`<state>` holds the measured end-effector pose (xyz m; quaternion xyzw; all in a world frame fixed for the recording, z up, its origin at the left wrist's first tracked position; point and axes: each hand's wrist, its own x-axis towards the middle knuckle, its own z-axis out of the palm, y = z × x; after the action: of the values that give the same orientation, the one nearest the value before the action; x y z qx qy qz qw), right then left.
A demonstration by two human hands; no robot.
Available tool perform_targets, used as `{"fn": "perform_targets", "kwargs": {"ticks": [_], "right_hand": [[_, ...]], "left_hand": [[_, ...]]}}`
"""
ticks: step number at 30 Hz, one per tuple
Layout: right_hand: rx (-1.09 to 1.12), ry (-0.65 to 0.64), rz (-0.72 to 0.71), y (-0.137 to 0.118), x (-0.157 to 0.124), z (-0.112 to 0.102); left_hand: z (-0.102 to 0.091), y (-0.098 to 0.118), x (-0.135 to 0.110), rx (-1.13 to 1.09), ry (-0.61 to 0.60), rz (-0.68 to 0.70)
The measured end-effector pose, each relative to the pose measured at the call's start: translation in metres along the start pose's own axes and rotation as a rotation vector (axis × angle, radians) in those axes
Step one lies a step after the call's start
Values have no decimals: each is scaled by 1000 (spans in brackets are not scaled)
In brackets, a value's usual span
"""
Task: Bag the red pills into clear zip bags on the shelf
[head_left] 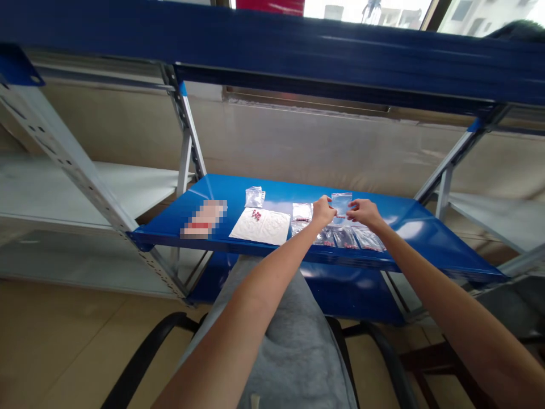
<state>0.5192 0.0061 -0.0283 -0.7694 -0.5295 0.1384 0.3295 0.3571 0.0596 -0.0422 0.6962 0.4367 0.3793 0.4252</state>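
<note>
Between my two hands a small clear zip bag stands upright, a few small red pieces along its bottom. My left hand pinches its left side, and the fingers of my right hand are closed at its right edge. Just below lie several flat clear bags with red pieces inside, in a row along the shelf's front. Another bag lies left of my left hand. Further left, a little heap of red pieces rests on a white sheet; the pieces are too small to name.
Behind the white sheet is a stack of clear bags. A pixelated pinkish item lies at the left of the blue shelf. A dark blue beam crosses overhead, and metal uprights flank the shelf.
</note>
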Motion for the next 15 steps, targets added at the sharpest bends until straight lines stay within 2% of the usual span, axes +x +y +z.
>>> {"fn": "perform_targets", "kwargs": {"ticks": [5,9,12,15], "right_hand": [[-316,16,-52,12,14,5],[-419,-13,-92,18,17,8],[-469,-34,-107,18,18,8],[-494,-8,-137,14,18,6]], "left_hand": [[16,-2,7,65,5,26],[14,-3,2,99,3,81],[-1,-4,-3,98,10,140],[-34,-10,-9,91,17,190]]}}
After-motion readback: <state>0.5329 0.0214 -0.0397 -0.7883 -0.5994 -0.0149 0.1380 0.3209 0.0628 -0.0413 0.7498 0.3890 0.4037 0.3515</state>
